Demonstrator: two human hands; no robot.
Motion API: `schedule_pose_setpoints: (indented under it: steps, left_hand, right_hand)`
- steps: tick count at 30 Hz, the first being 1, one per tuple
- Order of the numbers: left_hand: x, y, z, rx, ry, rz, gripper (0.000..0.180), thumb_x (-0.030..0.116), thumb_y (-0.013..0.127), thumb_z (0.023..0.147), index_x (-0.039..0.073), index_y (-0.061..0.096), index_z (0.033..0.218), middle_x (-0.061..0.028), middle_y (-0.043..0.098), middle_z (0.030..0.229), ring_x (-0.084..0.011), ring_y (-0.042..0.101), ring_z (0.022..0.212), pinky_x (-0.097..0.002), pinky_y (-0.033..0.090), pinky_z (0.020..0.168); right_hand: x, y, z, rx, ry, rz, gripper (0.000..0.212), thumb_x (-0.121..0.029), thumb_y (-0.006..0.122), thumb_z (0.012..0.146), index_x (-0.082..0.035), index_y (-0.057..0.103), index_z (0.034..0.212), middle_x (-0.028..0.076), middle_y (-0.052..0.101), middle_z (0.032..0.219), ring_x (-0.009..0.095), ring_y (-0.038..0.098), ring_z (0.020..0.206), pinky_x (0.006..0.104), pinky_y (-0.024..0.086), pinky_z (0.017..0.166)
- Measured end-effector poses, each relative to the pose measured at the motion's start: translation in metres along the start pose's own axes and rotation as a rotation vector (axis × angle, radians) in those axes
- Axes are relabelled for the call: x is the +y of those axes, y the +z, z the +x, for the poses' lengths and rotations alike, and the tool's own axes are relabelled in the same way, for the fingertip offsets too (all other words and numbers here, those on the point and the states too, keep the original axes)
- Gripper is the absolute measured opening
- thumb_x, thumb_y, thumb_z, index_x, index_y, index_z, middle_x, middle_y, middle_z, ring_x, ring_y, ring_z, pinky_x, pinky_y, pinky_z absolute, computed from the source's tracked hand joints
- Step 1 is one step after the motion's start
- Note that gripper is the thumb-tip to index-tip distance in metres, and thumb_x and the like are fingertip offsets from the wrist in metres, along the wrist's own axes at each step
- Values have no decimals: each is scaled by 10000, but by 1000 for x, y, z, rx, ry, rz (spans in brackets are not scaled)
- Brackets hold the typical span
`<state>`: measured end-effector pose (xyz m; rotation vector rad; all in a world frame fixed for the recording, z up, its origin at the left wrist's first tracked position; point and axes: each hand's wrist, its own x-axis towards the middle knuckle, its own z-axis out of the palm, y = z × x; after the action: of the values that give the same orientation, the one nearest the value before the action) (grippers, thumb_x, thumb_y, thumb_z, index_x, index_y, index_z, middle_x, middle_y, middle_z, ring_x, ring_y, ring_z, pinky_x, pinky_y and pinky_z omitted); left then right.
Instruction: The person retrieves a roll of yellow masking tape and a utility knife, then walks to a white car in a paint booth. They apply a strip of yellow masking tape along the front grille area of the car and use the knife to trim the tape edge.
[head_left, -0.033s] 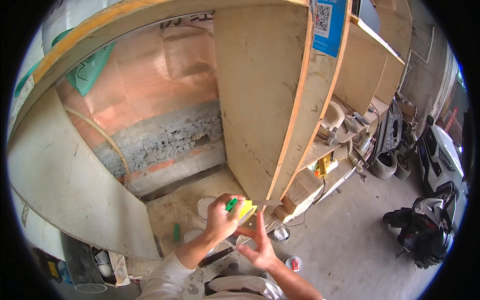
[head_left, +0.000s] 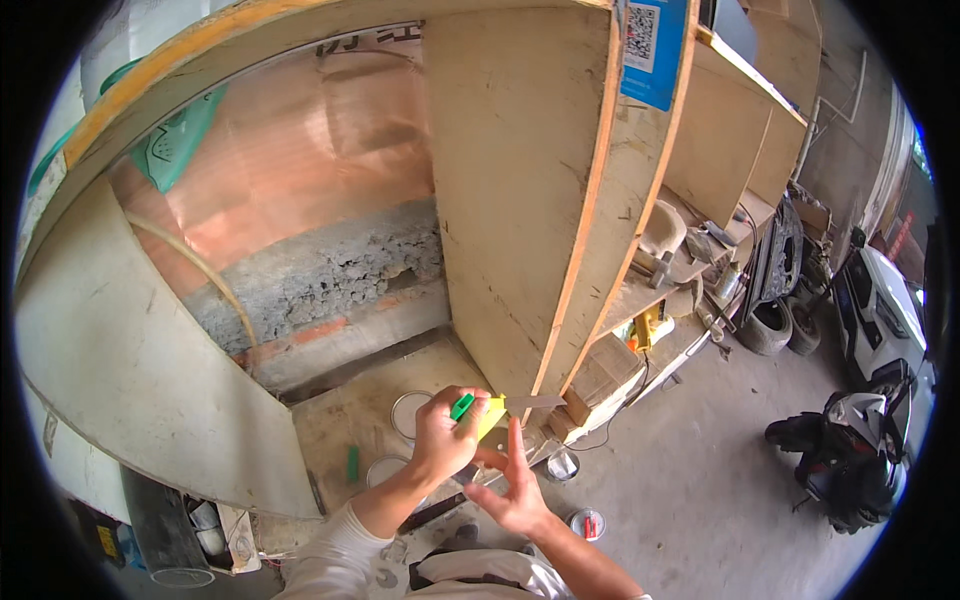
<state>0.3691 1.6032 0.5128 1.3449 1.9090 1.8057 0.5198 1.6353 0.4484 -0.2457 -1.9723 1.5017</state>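
My left hand (head_left: pixel 446 435) is closed around a scraper. Its green handle end (head_left: pixel 462 406) pokes out of the fist, and a thin grey blade (head_left: pixel 537 402) points right. A bright yellow piece (head_left: pixel 490 416) shows beside the fingers; whether it belongs to the scraper I cannot tell. Just below and right of it is my right hand (head_left: pixel 518 498), fingers apart, index finger raised close to the yellow piece. I see nothing gripped in it. Round tin lids or cans (head_left: pixel 410 412) sit by the left hand, and a green strip (head_left: pixel 352 464) lies left of them on the wooden surface.
A tall wooden panel (head_left: pixel 520 200) stands right ahead, with a curved pale board (head_left: pixel 150 350) on the left. Brick-like blocks (head_left: pixel 605 375), an open can (head_left: pixel 563 465) and another with red items (head_left: pixel 588 524) are to the right. Farther right stands a scooter (head_left: pixel 850 450).
The yellow piece has turned and looks narrower, and its grey edge no longer shows. My right hand has shifted slightly left. The left hand keeps its grip.
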Motion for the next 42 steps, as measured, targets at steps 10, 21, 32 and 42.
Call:
schedule_pose_setpoints:
  steps: [10,21,32,42]
  left_hand:
    - [-5,11,0,-26,-67,-52,113,122,675,904,13,684,934,-95,698,814,-170,661,716,-306,521,652]
    - [-2,5,-18,-150,457,405,263,-41,644,723,83,630,954,-70,660,915,-282,670,774,-357,557,635]
    - [28,-14,-11,-214,315,55,89,27,692,853,19,652,933,-89,668,833,-193,638,697,-291,502,621]
    - [16,-17,-2,-11,-89,-232,161,149,677,933,-11,677,912,-16,655,736,-64,563,658,-234,468,599]
  right_hand:
    - [7,19,0,357,-188,180,860,61,670,830,-53,174,1524,150,596,1046,206,647,896,360,531,874]
    - [-113,-74,46,207,52,867,577,-244,597,902,-55,430,1421,245,561,1298,346,610,1102,443,473,972]
    - [-15,-87,81,76,231,739,909,-721,345,923,-149,74,1576,243,337,1516,350,314,1417,480,205,1168]
    - [1,-26,11,-25,80,221,1040,-633,418,956,22,-176,1501,175,645,1232,283,525,1269,417,286,1124]
